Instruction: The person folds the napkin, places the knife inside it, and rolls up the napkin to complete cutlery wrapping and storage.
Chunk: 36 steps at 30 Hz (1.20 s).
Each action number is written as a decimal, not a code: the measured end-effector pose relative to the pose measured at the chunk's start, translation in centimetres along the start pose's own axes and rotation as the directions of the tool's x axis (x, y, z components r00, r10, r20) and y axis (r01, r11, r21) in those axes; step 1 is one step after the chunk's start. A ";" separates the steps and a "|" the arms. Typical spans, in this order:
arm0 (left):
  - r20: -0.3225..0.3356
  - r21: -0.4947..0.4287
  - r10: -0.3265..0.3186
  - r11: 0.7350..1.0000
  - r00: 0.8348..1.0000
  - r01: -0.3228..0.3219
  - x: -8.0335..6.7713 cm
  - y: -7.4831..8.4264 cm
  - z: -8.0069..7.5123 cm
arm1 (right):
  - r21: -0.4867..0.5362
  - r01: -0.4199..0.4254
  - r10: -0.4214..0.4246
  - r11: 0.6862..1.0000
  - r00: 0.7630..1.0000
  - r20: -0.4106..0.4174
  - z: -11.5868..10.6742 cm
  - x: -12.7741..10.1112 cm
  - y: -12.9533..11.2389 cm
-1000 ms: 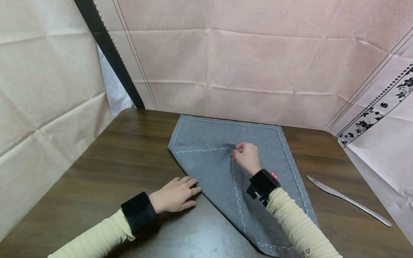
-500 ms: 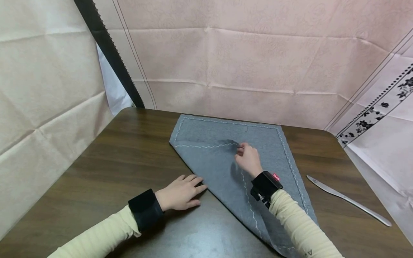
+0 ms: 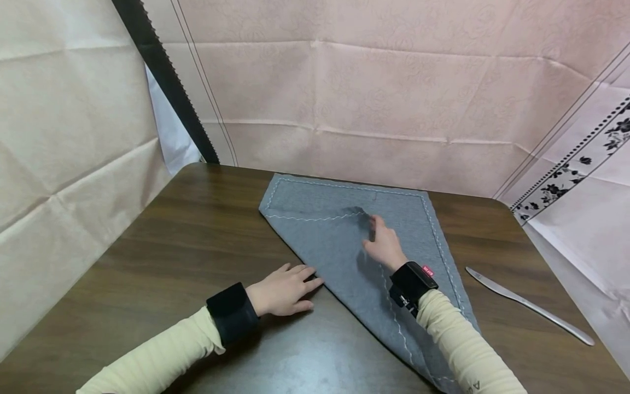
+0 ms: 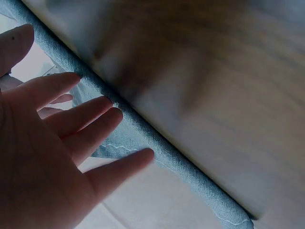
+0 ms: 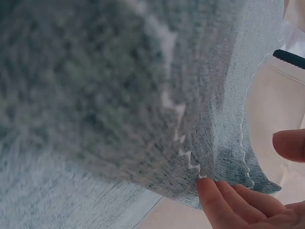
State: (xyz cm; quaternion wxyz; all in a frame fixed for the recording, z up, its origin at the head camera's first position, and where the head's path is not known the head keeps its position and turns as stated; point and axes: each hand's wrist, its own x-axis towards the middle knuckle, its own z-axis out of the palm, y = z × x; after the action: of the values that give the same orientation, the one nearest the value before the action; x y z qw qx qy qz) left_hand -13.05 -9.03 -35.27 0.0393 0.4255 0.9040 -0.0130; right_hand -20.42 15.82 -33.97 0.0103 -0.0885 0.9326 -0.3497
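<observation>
A blue-grey cloth napkin (image 3: pixel 315 235) with white zigzag stitching lies on the table, its near-left corner folded over toward the middle. The folded corner's tip is partly hidden by my right hand (image 3: pixel 386 246). In the right wrist view, the fingers (image 5: pixel 221 200) touch the cloth while the thumb stands apart from them. My left hand (image 3: pixel 285 290) lies at the diagonal fold edge with its fingers spread. From the left wrist view, those straight fingertips (image 4: pixel 145 155) meet the rolled fold of the napkin.
A silver table knife (image 3: pixel 529 306) lies on the brown wooden table (image 3: pixel 172 262), right of the napkin. Pale patterned sheeting (image 3: pixel 384 98) hangs behind the table's far edge.
My right hand has carried the folded corner farther up and right, and its thumb and fingers have parted. My left hand has slid right and slightly up along the fold.
</observation>
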 end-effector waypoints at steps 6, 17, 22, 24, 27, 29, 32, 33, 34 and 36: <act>0.014 -0.017 -0.005 1.000 1.000 0.005 0.6 0.1 -0.2 | -0.005 0.012 -0.012 1.000 1.000 0.015 -0.5 0.5 0.2; 0.068 -0.054 -0.047 0.997 0.997 0.051 1.1 0.3 -0.1 | 0.004 0.015 -0.015 1.000 1.000 0.022 -0.7 0.8 1.0; 0.074 -0.054 -0.051 0.997 0.996 0.055 1.3 0.4 -0.1 | 0.001 0.022 -0.022 1.000 0.999 0.030 -0.7 1.2 1.4; 0.074 -0.056 -0.052 0.997 0.996 0.056 1.5 0.4 -0.1 | -0.003 0.017 -0.017 1.000 0.999 0.028 -0.7 1.4 1.5; 0.079 -0.060 -0.054 0.996 0.995 0.059 1.7 0.5 -0.1 | -0.017 0.007 -0.006 1.000 1.000 0.027 -0.9 1.7 1.6; 0.082 -0.064 -0.056 0.996 0.995 0.061 1.9 0.5 -0.1 | -0.025 0.004 -0.003 1.000 1.000 0.025 -1.1 1.8 1.7; 0.083 -0.069 -0.058 0.996 0.995 0.064 2.1 0.6 0.0 | -0.029 0.001 0.000 1.000 1.000 0.028 -1.3 2.0 2.1; 0.081 -0.073 -0.058 0.995 0.995 0.064 2.2 0.6 0.0 | -0.023 -0.005 0.006 1.000 1.000 0.030 -1.3 2.0 2.2; 0.079 -0.074 -0.059 0.995 0.995 0.064 2.3 0.6 0.0 | -0.023 -0.007 0.008 1.000 1.000 0.028 -1.4 2.1 2.3; 0.080 -0.079 -0.061 0.995 0.995 0.067 2.5 0.6 -0.1 | -0.023 -0.019 0.020 1.000 1.000 0.023 -1.7 2.2 2.6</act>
State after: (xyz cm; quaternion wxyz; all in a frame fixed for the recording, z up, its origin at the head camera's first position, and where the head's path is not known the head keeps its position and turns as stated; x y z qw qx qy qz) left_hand -14.17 -6.75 -35.37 0.0913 0.3935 0.9148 0.0059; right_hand -23.14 18.41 -34.28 0.0235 -0.0835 0.9372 -0.3379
